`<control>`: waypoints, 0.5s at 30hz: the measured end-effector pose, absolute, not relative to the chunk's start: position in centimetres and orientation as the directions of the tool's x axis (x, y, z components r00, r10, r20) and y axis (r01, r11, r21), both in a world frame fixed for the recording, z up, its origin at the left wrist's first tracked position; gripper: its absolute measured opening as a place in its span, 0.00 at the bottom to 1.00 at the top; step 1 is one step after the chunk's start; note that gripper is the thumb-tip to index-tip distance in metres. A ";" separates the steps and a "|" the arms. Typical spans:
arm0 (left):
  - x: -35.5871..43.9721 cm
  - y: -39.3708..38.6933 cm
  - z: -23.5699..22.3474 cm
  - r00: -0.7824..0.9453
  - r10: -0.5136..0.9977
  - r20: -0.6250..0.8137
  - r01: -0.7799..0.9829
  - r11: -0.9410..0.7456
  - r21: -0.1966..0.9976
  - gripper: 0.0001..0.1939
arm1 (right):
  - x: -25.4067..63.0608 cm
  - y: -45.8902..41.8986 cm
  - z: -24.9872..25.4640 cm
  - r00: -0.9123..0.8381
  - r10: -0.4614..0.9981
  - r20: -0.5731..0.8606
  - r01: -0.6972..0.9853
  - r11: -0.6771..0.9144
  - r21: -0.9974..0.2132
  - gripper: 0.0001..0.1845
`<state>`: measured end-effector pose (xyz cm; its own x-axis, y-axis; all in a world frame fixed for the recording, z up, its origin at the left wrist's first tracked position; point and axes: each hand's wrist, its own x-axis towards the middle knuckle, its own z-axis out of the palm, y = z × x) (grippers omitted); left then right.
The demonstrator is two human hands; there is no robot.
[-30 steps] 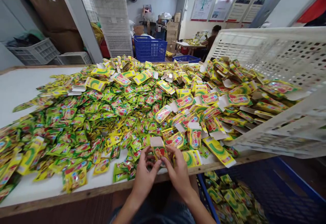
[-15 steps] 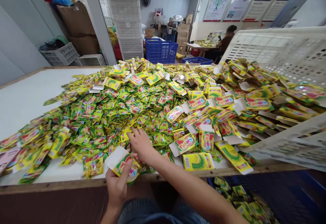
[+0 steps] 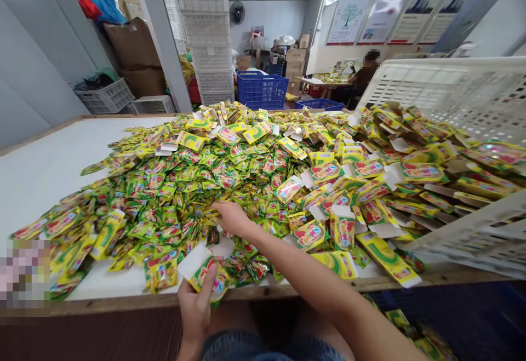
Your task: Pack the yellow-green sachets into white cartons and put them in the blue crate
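My left hand [image 3: 197, 301] is closed around a small yellow-and-green box [image 3: 210, 279] with fruit printing, held at the table's front edge. The box's white end flap [image 3: 194, 262] stands open toward the pile. My right hand [image 3: 234, 218] reaches into the heap of small green and yellow packets [image 3: 184, 180], beyond the box. Its fingers are bent and drawn together at a yellow packet; what sits between them is partly hidden.
Several flat yellow boxes [image 3: 324, 172] with open flaps lie to the right, spilling from a tipped white basket [image 3: 464, 240]. A wooden rim [image 3: 123, 303] edges the table. Below right are more boxes [image 3: 427, 344]. A person [image 3: 365, 76] sits at a far table.
My right hand has gone from fingers spread on the packets to fingers drawn together, slightly farther from the box. My left hand still holds the box. The view has tilted up slightly.
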<state>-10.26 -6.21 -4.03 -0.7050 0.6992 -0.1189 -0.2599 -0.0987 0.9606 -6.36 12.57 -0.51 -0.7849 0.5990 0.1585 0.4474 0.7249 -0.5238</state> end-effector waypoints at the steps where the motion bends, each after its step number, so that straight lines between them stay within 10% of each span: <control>1: -10.2 -6.2 -4.2 -0.696 0.708 -0.122 -0.262 -0.092 0.961 0.26 | -5.1 12.7 -0.4 -0.781 0.605 0.156 0.427 0.699 -0.573 0.14; 15: -8.2 -3.3 -4.1 -0.433 0.891 -0.135 -0.332 -0.018 0.943 0.26 | 7.8 10.5 0.3 -0.615 0.780 0.117 0.383 0.425 -0.820 0.08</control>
<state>-8.16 -3.25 -4.13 -0.4333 0.8910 -0.1354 -0.3316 -0.0179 0.9432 7.81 10.48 0.34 -0.6153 0.7796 0.1166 0.3835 0.4252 -0.8198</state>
